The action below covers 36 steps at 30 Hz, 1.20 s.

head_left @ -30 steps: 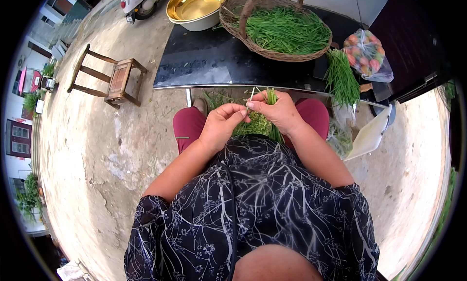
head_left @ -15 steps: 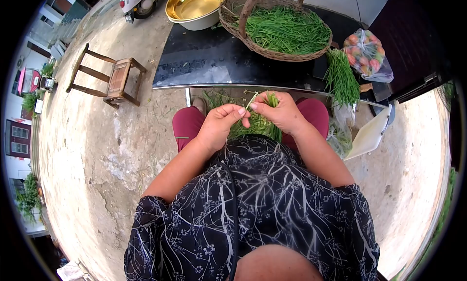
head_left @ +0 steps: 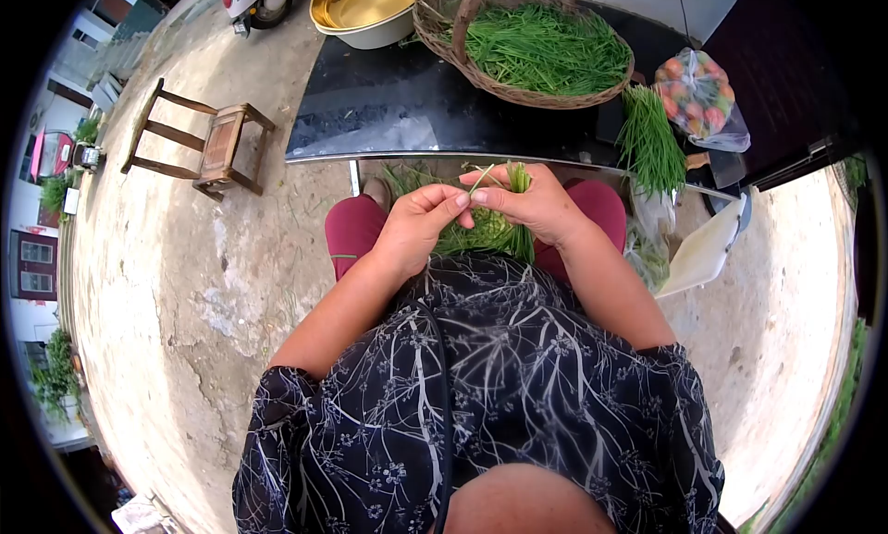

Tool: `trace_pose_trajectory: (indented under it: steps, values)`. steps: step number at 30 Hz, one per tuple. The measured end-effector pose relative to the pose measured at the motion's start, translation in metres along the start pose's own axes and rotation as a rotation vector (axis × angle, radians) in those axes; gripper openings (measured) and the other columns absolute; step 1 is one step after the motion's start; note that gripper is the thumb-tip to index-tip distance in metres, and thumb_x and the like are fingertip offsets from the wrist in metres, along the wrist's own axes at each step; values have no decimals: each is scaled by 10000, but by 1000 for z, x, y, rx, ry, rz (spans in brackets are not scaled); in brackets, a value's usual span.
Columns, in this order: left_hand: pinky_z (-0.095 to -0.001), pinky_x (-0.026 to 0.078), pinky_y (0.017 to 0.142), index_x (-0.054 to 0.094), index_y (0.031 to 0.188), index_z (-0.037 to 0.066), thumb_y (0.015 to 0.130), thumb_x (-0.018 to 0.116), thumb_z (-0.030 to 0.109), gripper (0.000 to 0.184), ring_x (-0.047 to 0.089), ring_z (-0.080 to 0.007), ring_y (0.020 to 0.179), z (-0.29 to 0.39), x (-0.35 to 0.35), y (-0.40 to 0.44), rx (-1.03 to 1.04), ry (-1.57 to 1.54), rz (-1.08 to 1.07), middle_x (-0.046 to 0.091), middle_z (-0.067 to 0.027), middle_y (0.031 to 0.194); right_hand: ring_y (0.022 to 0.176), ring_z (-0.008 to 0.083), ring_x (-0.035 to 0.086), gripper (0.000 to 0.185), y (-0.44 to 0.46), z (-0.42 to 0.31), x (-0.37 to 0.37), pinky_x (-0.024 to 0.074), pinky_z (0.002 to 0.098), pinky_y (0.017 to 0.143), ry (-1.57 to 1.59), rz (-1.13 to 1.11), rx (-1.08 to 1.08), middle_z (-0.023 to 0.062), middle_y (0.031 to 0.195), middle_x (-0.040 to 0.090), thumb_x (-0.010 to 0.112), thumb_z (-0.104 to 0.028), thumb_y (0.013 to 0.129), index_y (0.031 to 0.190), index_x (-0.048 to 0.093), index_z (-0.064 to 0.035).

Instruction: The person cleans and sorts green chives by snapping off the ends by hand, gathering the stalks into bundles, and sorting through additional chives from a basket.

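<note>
My left hand (head_left: 424,221) is closed in a pinch, its thumb and forefinger on the lower end of a thin pale chive stalk (head_left: 480,178). Close beside it, my right hand (head_left: 536,208) is wrapped round a small bunch of chives (head_left: 518,177), pale ends up, and its thumb tip meets the same stalk. The fingertips of both hands nearly touch. Below them, between my knees, lies a heap of loose green trimmings (head_left: 486,233), partly hidden by the hands.
A black table (head_left: 370,118) stands ahead, bearing a wicker basket (head_left: 573,99) of cut chives, a gold-lined basin (head_left: 365,35) and a bag of fruit (head_left: 694,95). Another chive bunch (head_left: 650,146) overhangs its right edge. A wooden chair (head_left: 222,146) stands left; a white board-like object (head_left: 708,247) leans right.
The stalk between my fingers has tipped slightly, and the right hand's bunch stands more upright. Both hands stay close together. The view has shifted a little.
</note>
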<state>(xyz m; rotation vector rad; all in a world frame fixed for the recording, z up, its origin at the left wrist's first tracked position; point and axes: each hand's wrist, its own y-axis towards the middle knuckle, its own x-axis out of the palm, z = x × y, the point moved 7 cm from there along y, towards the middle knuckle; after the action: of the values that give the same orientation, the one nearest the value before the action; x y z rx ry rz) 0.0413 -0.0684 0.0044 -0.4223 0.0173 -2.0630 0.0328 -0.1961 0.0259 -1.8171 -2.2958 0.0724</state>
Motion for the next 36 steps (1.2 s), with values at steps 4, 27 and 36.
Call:
trace_pose_trajectory:
  steps: [4,27,36]
  values:
    - [-208,415,686,599,911,-8,846,563,101,131,507,-77,693,-5,0,3,-30,87,-6,613,-44,831,448,25,310,205,5,-4,-26,248,173,414,321,144,-33,-50,569,405,561,-187,864,872,586,17]
    - [-222,358,559,554,799,80,902,475,235,201,410,-93,562,-58,-98,18,-273,-291,619,433,35,594,438,64,330,225,-19,-2,-122,286,218,423,758,586,-410,-21,571,418,503,-234,899,823,535,-25]
    - [-315,312,760,523,1122,142,774,591,154,354,503,-75,901,-63,-109,19,-413,61,685,586,40,971,657,191,572,230,-51,-6,-226,511,356,649,551,757,-430,65,707,557,496,-265,896,863,513,-38]
